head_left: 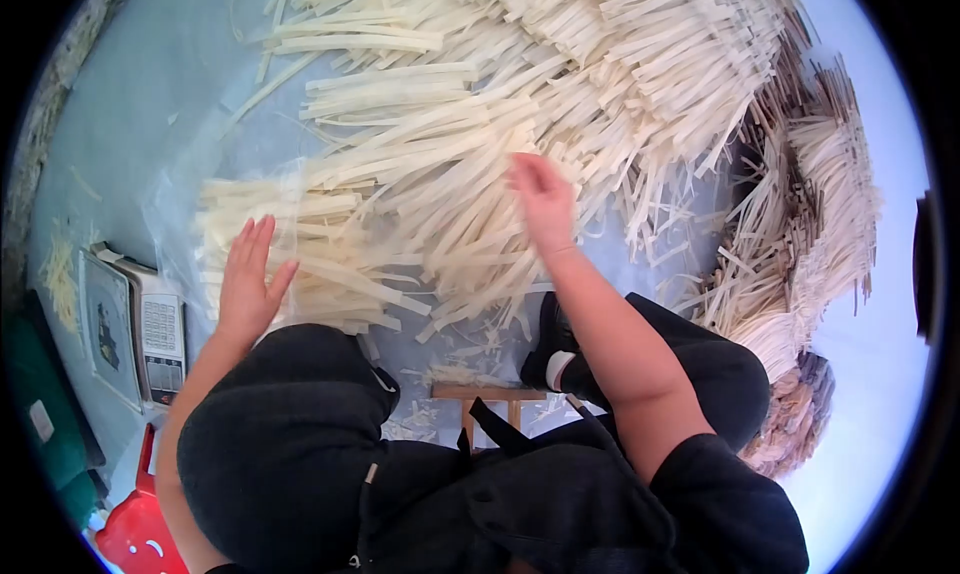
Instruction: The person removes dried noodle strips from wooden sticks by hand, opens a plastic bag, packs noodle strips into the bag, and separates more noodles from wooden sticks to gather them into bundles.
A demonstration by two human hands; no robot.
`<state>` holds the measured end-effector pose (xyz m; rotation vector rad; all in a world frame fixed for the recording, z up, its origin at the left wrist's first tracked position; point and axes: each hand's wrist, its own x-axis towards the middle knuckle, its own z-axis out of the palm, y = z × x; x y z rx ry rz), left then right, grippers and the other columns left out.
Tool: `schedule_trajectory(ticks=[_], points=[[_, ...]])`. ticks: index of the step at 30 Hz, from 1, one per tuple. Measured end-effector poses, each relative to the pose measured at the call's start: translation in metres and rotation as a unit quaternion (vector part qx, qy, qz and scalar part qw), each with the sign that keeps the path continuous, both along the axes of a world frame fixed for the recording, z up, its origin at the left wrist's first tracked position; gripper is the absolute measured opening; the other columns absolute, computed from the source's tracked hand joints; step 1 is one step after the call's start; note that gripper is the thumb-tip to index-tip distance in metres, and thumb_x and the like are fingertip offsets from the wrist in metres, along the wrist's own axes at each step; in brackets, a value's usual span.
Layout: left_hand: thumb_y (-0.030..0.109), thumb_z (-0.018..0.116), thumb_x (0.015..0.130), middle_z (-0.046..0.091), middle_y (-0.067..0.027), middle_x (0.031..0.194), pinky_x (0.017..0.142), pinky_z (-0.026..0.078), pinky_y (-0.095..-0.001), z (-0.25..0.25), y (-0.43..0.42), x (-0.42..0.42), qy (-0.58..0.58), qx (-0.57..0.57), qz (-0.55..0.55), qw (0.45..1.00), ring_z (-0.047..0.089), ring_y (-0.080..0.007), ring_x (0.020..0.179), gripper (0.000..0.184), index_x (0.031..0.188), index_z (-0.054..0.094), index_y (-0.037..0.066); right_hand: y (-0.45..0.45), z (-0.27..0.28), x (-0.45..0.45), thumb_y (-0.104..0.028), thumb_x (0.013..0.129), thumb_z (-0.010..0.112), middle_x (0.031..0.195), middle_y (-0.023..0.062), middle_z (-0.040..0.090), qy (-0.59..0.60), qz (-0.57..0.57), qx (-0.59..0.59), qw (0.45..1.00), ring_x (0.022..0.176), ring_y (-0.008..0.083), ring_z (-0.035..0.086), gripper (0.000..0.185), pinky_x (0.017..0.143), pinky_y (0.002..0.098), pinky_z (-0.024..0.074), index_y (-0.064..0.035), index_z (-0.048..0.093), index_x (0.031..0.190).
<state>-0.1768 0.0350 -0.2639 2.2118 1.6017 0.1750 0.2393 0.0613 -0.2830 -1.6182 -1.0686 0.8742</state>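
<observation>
Flat, pale strips [400,154] lie in long overlapping bundles in front of me. At the left, my left hand [252,279] rests with its fingers stretched out on a clear plastic bag [290,199] that lies around a bundle of strips. My right hand [543,199] is over the middle of the pile, slightly blurred, its fingers bent; whether it holds a strip cannot be made out.
A scale [150,324] with a keypad stands at the left. Near it are a red plastic item [140,529] and something green [45,404]. A small wooden stool [490,392] is between my legs. More strips with brown ends [825,204] are heaped at the right.
</observation>
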Motion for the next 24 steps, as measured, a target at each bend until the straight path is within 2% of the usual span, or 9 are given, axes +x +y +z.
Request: schedule_trajectory(ticks=[1, 3, 4, 8, 12, 14, 17, 19, 24], points=[[0.029, 0.059, 0.093, 0.045, -0.0170, 0.144, 0.113, 0.029, -0.0448, 0.023, 0.015, 0.008, -0.027, 0.000, -0.024, 0.999, 0.035, -0.0345, 0.138, 0.058, 0.142, 0.041, 0.004, -0.007, 0.004, 0.025, -0.016, 0.091, 0.064, 0.081, 0.0042, 0.065, 0.028, -0.127, -0.018, 0.991, 0.072, 0.0111, 0.062, 0.016, 0.068, 0.0239, 0.0508, -0.0034, 0.069, 0.098], [0.021, 0.063, 0.090, 0.048, -0.0188, 0.140, 0.110, 0.035, -0.0419, 0.055, 0.047, 0.021, -0.054, 0.019, -0.085, 0.995, 0.039, -0.0360, 0.135, 0.055, 0.139, 0.045, 0.006, -0.021, -0.013, 0.063, -0.021, 0.091, 0.062, 0.074, 0.0028, 0.063, 0.048, -0.243, -0.067, 0.967, 0.065, 0.0097, 0.058, 0.017, 0.061, 0.0219, 0.0473, -0.0050, 0.069, 0.092], [0.021, 0.063, 0.090, 0.048, -0.0188, 0.140, 0.110, 0.035, -0.0419, 0.067, 0.065, 0.028, -0.045, 0.026, -0.083, 0.995, 0.039, -0.0360, 0.135, 0.055, 0.139, 0.045, 0.006, -0.021, -0.011, 0.056, -0.021, 0.091, 0.062, 0.074, 0.0028, 0.063, 0.058, -0.239, -0.062, 0.967, 0.065, 0.0097, 0.058, 0.017, 0.061, 0.0219, 0.0473, -0.0050, 0.069, 0.092], [0.019, 0.063, 0.088, 0.049, -0.0187, 0.138, 0.108, 0.037, -0.0416, 0.080, 0.142, 0.061, 0.026, -0.013, -0.185, 0.982, 0.043, -0.0345, 0.132, 0.055, 0.139, 0.046, 0.008, -0.027, -0.012, 0.000, -0.024, 0.091, 0.062, 0.070, 0.0011, 0.061, 0.211, -0.091, -0.194, 0.954, 0.060, 0.0085, 0.056, 0.020, 0.057, 0.0228, 0.0447, -0.0056, 0.068, 0.090], [0.015, 0.063, 0.086, 0.042, -0.0168, 0.145, 0.109, 0.037, -0.0401, 0.049, 0.217, 0.099, 0.104, 0.002, -0.168, 0.980, 0.039, -0.0321, 0.134, 0.061, 0.143, 0.040, 0.009, -0.026, -0.025, -0.022, -0.022, 0.092, 0.061, 0.067, 0.0002, 0.060, 0.226, -0.100, -0.206, 0.947, 0.059, 0.0074, 0.055, 0.018, 0.056, 0.0212, 0.0443, -0.0055, 0.068, 0.090], [0.014, 0.063, 0.085, 0.038, -0.0160, 0.148, 0.110, 0.037, -0.0396, 0.030, 0.248, 0.119, 0.124, 0.003, -0.153, 0.980, 0.037, -0.0309, 0.137, 0.065, 0.144, 0.037, 0.009, -0.025, -0.050, -0.002, -0.019, 0.093, 0.060, 0.065, -0.0018, 0.056, 0.158, -0.151, -0.102, 0.970, 0.057, 0.0057, 0.051, 0.017, 0.055, 0.0194, 0.0418, -0.0053, 0.068, 0.090], [0.005, 0.058, 0.084, 0.031, -0.0131, 0.153, 0.111, 0.036, -0.0384, -0.014, 0.287, 0.146, 0.167, 0.026, -0.123, 0.978, 0.031, -0.0286, 0.141, 0.070, 0.148, 0.030, 0.010, -0.007, -0.048, 0.040, -0.017, 0.094, 0.059, 0.062, -0.0033, 0.052, 0.126, -0.187, -0.067, 0.972, 0.055, 0.0044, 0.045, 0.016, 0.052, 0.0189, 0.0376, -0.0040, 0.068, 0.089], [-0.005, 0.052, 0.081, 0.028, -0.0101, 0.155, 0.112, 0.035, -0.0370, -0.045, 0.314, 0.163, 0.195, 0.102, -0.141, 0.965, 0.027, -0.0281, 0.143, 0.076, 0.150, 0.025, 0.012, 0.006, -0.046, 0.060, -0.018, 0.094, 0.059, 0.062, -0.0038, 0.050, 0.082, -0.231, -0.040, 0.969, 0.054, 0.0042, 0.042, 0.018, 0.051, 0.0197, 0.0344, -0.0032, 0.067, 0.089], [-0.010, 0.049, 0.078, 0.029, -0.0086, 0.155, 0.114, 0.033, -0.0401, -0.080, 0.347, 0.214, 0.162, 0.098, -0.130, 0.973, 0.027, -0.0296, 0.143, 0.082, 0.151, 0.022, 0.016, 0.030, -0.031, 0.063, -0.017, 0.094, 0.060, 0.065, -0.0028, 0.052, 0.123, -0.254, -0.023, 0.959, 0.057, 0.0039, 0.044, 0.016, 0.052, 0.0197, 0.0362, -0.0023, 0.066, 0.090]])
